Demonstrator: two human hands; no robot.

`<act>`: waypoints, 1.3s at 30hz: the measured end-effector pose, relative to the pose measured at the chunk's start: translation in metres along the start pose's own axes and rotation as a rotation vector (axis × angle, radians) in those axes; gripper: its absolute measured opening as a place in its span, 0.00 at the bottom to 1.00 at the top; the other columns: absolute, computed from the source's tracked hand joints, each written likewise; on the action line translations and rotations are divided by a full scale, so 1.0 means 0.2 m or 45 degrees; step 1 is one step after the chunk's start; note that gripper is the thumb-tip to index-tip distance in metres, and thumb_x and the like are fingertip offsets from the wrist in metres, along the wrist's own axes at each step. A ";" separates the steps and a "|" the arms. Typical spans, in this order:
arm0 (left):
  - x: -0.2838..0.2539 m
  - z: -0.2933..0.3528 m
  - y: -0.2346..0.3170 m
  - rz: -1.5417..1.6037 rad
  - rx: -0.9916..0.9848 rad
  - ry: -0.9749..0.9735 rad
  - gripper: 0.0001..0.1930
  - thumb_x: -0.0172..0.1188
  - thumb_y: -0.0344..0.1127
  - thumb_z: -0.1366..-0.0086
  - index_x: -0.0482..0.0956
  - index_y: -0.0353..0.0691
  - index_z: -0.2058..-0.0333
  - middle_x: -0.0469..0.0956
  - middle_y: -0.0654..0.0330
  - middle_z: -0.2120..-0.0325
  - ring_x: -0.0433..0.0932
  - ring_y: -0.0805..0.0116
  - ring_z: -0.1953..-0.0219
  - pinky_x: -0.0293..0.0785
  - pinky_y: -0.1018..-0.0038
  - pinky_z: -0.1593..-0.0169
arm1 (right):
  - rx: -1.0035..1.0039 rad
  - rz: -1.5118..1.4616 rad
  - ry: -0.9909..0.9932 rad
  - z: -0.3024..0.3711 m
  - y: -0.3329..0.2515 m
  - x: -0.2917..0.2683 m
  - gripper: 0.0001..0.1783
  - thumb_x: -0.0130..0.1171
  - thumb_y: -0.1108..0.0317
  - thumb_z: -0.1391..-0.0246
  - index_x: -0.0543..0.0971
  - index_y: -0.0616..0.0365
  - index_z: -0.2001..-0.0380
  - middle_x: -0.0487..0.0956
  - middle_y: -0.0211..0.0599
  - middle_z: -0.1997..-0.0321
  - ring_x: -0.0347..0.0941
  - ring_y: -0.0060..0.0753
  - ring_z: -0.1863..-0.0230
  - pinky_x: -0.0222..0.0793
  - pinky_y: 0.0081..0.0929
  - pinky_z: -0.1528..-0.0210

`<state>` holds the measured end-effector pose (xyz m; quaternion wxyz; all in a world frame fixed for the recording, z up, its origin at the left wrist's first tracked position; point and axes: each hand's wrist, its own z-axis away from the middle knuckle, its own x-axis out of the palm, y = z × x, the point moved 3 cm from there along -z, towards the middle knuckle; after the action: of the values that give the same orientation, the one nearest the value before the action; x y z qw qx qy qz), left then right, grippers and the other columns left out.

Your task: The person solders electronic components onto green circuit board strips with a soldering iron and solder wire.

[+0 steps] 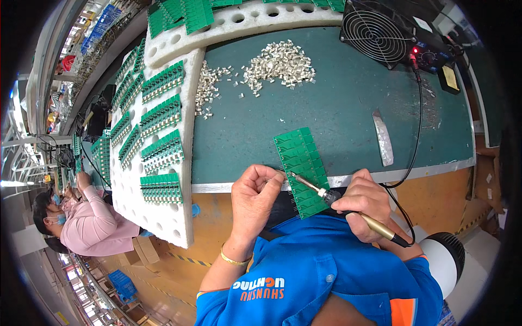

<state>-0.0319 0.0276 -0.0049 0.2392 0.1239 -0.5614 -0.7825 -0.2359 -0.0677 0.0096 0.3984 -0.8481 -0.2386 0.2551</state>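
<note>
A green circuit board panel (pixel 298 155) lies across the table's front edge, tilted, with thin pins sticking out along its left side. My right hand (pixel 363 204) is wrapped round a soldering iron (pixel 379 227) with a gold and black handle. The iron's metal tip points left and meets the panel near its left edge, or hovers just over it. Beside that edge my left hand (pixel 254 196) is closed in a pinch, thumb and forefinger close to the iron's tip. Whatever is between those fingers is too small to make out.
Small silvery components (pixel 280 65) are heaped at the back. White foam boards (pixel 187 217) hold several populated green panels on the left. A black fan (pixel 378 32) stands back right beside the iron's control box (pixel 432 57). The cord (pixel 420 125) runs down the right, past a foil strip (pixel 383 138). A co-worker (pixel 98 223) sits left.
</note>
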 end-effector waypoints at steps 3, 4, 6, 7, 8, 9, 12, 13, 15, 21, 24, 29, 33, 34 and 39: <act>0.00 0.00 0.00 0.025 0.020 0.004 0.03 0.59 0.24 0.35 0.76 0.32 0.64 0.80 0.63 0.68 0.74 0.84 0.68 0.71 0.87 0.64 | -0.007 0.020 -0.021 -0.01 0.00 0.00 0.08 0.58 0.67 0.47 0.81 0.59 0.67 0.74 0.29 0.82 0.67 0.29 0.81 0.60 0.33 0.67; 0.00 0.00 -0.01 0.033 0.025 0.000 0.03 0.59 0.24 0.35 0.76 0.32 0.64 0.80 0.63 0.68 0.75 0.84 0.67 0.71 0.86 0.64 | -0.011 0.024 -0.028 -0.01 0.00 0.00 0.08 0.58 0.67 0.47 0.81 0.59 0.66 0.74 0.29 0.82 0.67 0.29 0.81 0.60 0.32 0.67; 0.00 0.00 -0.01 0.037 0.023 -0.004 0.03 0.59 0.24 0.35 0.76 0.32 0.64 0.80 0.63 0.68 0.75 0.84 0.67 0.71 0.86 0.63 | -0.015 0.033 -0.039 -0.01 0.00 0.00 0.08 0.58 0.67 0.47 0.81 0.58 0.66 0.74 0.29 0.82 0.67 0.29 0.81 0.59 0.32 0.67; 0.00 0.00 -0.01 0.042 0.021 -0.007 0.02 0.59 0.24 0.35 0.76 0.32 0.64 0.80 0.63 0.68 0.75 0.84 0.67 0.71 0.86 0.63 | -0.019 0.041 -0.050 -0.01 -0.01 0.00 0.08 0.58 0.67 0.47 0.81 0.58 0.66 0.74 0.29 0.82 0.67 0.29 0.81 0.59 0.32 0.67; 0.00 0.00 -0.01 0.043 0.021 -0.006 0.02 0.59 0.24 0.35 0.76 0.32 0.64 0.80 0.63 0.68 0.75 0.84 0.67 0.71 0.86 0.63 | -0.019 0.041 -0.051 -0.01 0.00 0.01 0.08 0.58 0.67 0.47 0.81 0.58 0.66 0.74 0.29 0.82 0.67 0.29 0.81 0.59 0.32 0.67; 0.00 0.00 -0.01 0.044 0.021 -0.004 0.02 0.59 0.24 0.35 0.76 0.32 0.64 0.80 0.63 0.68 0.74 0.84 0.68 0.71 0.86 0.64 | -0.019 0.041 -0.048 -0.01 0.00 0.01 0.08 0.58 0.68 0.48 0.81 0.58 0.66 0.74 0.29 0.82 0.66 0.29 0.81 0.59 0.32 0.67; 0.00 0.00 0.00 0.035 0.017 0.003 0.02 0.59 0.24 0.35 0.76 0.32 0.64 0.80 0.64 0.68 0.74 0.85 0.68 0.70 0.87 0.65 | -0.020 0.045 -0.049 -0.01 0.00 0.01 0.08 0.59 0.69 0.51 0.81 0.58 0.67 0.73 0.29 0.82 0.66 0.30 0.81 0.58 0.32 0.68; 0.00 0.00 0.00 0.023 0.014 0.007 0.02 0.59 0.24 0.35 0.76 0.32 0.64 0.80 0.65 0.69 0.73 0.86 0.69 0.70 0.87 0.66 | -0.021 0.050 -0.053 -0.01 0.00 0.01 0.08 0.59 0.70 0.53 0.81 0.58 0.67 0.73 0.29 0.82 0.66 0.30 0.81 0.58 0.32 0.68; 0.00 0.00 0.00 0.015 0.011 0.005 0.02 0.59 0.24 0.35 0.76 0.32 0.65 0.80 0.65 0.69 0.72 0.86 0.70 0.69 0.88 0.67 | -0.034 0.066 -0.051 -0.01 -0.01 0.01 0.09 0.60 0.71 0.55 0.81 0.58 0.67 0.73 0.28 0.82 0.66 0.30 0.81 0.58 0.32 0.68; 0.00 0.00 0.00 -0.014 -0.005 0.006 0.02 0.60 0.25 0.35 0.77 0.33 0.65 0.80 0.65 0.69 0.73 0.85 0.69 0.69 0.86 0.64 | -0.049 0.087 -0.050 -0.01 -0.01 0.01 0.11 0.60 0.72 0.58 0.81 0.57 0.67 0.73 0.28 0.82 0.67 0.29 0.81 0.58 0.33 0.69; -0.01 0.00 -0.01 -0.085 -0.013 0.018 0.03 0.61 0.25 0.36 0.77 0.34 0.65 0.81 0.64 0.68 0.75 0.83 0.67 0.70 0.85 0.60 | -0.045 0.097 -0.051 -0.02 -0.02 0.01 0.10 0.60 0.72 0.57 0.81 0.57 0.67 0.73 0.28 0.82 0.67 0.29 0.81 0.59 0.33 0.69; 0.00 0.00 0.00 -0.166 -0.014 0.027 0.03 0.61 0.25 0.36 0.77 0.34 0.65 0.79 0.66 0.69 0.73 0.85 0.68 0.69 0.86 0.64 | -0.040 0.106 -0.048 -0.02 -0.03 0.00 0.09 0.59 0.71 0.55 0.81 0.57 0.67 0.74 0.28 0.81 0.68 0.29 0.81 0.59 0.33 0.69; -0.01 -0.01 0.00 -0.155 -0.027 0.003 0.03 0.62 0.25 0.37 0.77 0.34 0.65 0.79 0.67 0.70 0.72 0.86 0.70 0.68 0.87 0.66 | -0.022 0.099 -0.053 -0.02 -0.01 0.00 0.09 0.60 0.70 0.54 0.81 0.57 0.67 0.75 0.28 0.81 0.69 0.29 0.81 0.59 0.33 0.69; -0.01 -0.01 0.00 -0.148 -0.031 0.002 0.02 0.61 0.25 0.37 0.77 0.33 0.66 0.79 0.67 0.71 0.71 0.86 0.70 0.67 0.87 0.66 | -0.021 0.096 -0.046 -0.01 -0.01 0.00 0.09 0.60 0.70 0.54 0.81 0.57 0.67 0.75 0.28 0.81 0.69 0.29 0.81 0.59 0.33 0.69; 0.00 0.00 0.00 -0.133 -0.035 0.001 0.02 0.62 0.24 0.37 0.78 0.33 0.66 0.79 0.67 0.71 0.71 0.87 0.71 0.67 0.87 0.67 | -0.028 0.129 -0.052 -0.01 -0.04 0.00 0.09 0.60 0.69 0.54 0.81 0.57 0.67 0.75 0.28 0.82 0.69 0.29 0.82 0.59 0.33 0.69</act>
<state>-0.0313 0.0273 -0.0054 0.1999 0.1502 -0.5431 -0.8016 -0.2355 -0.0646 0.0164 0.3708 -0.8580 -0.2063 0.2895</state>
